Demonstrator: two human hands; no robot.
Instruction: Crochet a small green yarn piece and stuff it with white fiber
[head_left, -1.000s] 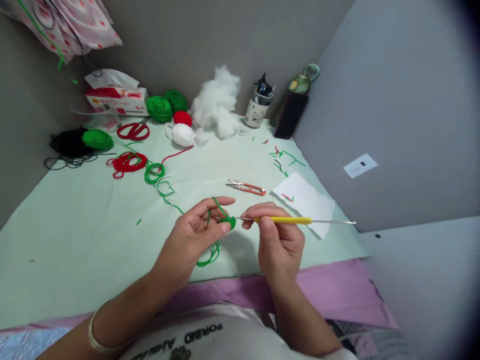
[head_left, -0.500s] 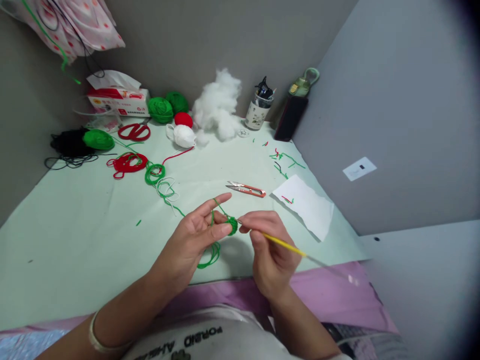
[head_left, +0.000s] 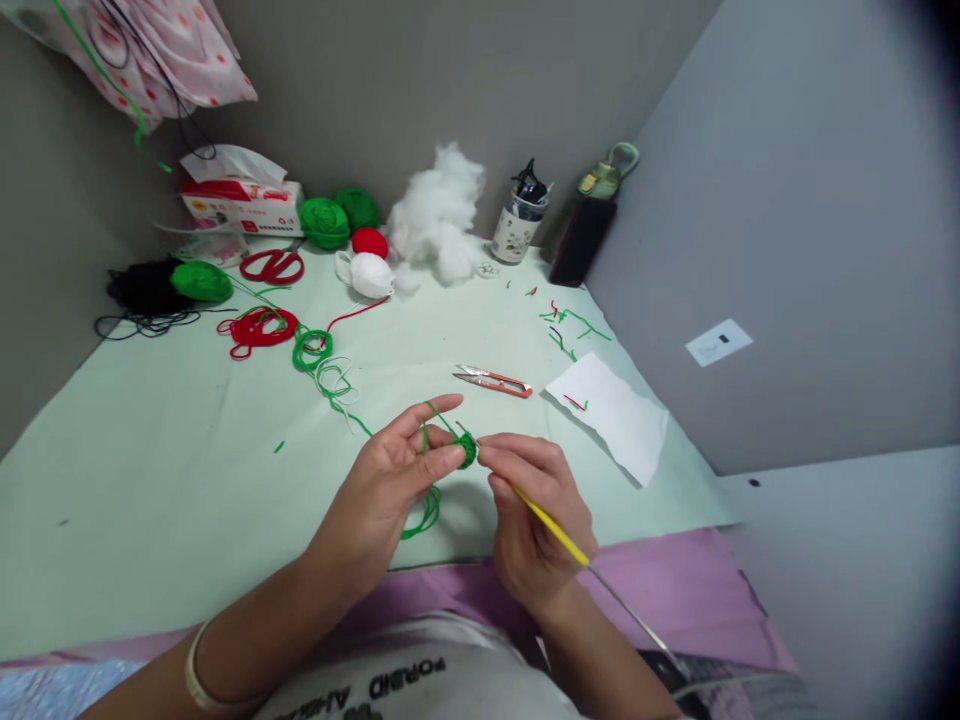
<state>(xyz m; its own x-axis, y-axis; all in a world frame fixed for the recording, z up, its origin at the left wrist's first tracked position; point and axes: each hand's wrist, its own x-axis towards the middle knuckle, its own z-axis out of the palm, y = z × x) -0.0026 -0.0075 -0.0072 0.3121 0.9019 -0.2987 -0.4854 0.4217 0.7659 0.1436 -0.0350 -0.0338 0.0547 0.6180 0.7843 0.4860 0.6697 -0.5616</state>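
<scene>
My left hand (head_left: 390,480) pinches a small green crochet piece (head_left: 466,448) between thumb and fingers, with green yarn (head_left: 429,505) looped over its raised index finger and hanging below the palm. My right hand (head_left: 529,510) is closed around a crochet hook (head_left: 559,535) with a yellow handle. The hook's tip is at the green piece, and its metal shaft slants down to the right towards my body. Both hands hover just above the near edge of the pale green table (head_left: 150,480).
Orange thread snips (head_left: 493,380) and a white paper sheet (head_left: 611,415) lie just beyond my hands. Farther back are green yarn balls (head_left: 325,221), red and white balls, white stuffing (head_left: 439,215), red scissors (head_left: 271,266), a tissue box (head_left: 241,205), a cup and a bottle.
My right hand has turned the hook from lying level and pointing right to slanting down towards my body, and has drawn closer to the green piece. The left hand barely moved.
</scene>
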